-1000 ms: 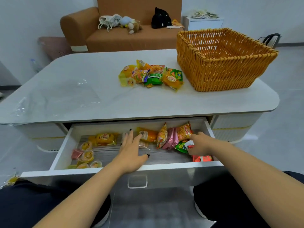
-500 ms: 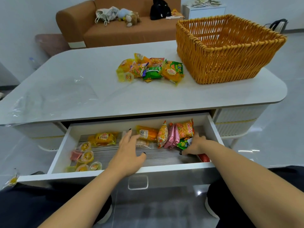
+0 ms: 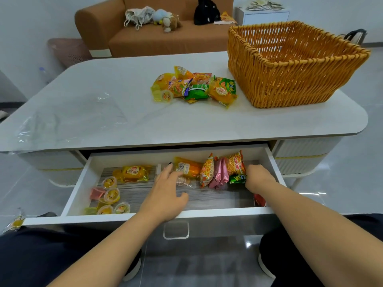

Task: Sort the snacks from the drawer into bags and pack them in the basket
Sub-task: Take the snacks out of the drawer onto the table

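Note:
The white drawer (image 3: 124, 217) is pulled out under the table. My left hand (image 3: 165, 193) lies inside it, fingers apart, fingertips on a clear-wrapped snack (image 3: 183, 181) in front of an orange packet (image 3: 187, 168). My right hand (image 3: 259, 179) is curled at the drawer's right end, its hidden fingertips against a green packet (image 3: 237, 179), next to pink packets (image 3: 219, 175) and orange stick-snack bags (image 3: 235, 162). A yellow bread packet (image 3: 132, 172) and several jelly cups (image 3: 109, 195) fill the left end. The wicker basket (image 3: 290, 79) stands on the table, right of a snack pile (image 3: 194, 88).
Clear plastic bags (image 3: 62, 125) lie flat on the white table (image 3: 103, 90) at the left. A red packet (image 3: 259, 199) sits under my right wrist. A brown sofa (image 3: 165, 38) with toys stands behind the table. One loose snack (image 3: 15, 222) lies by my left knee.
My right hand has moved deeper into the drawer's right end, up to the green packet. My left hand has slid a little forward onto the clear-wrapped snack.

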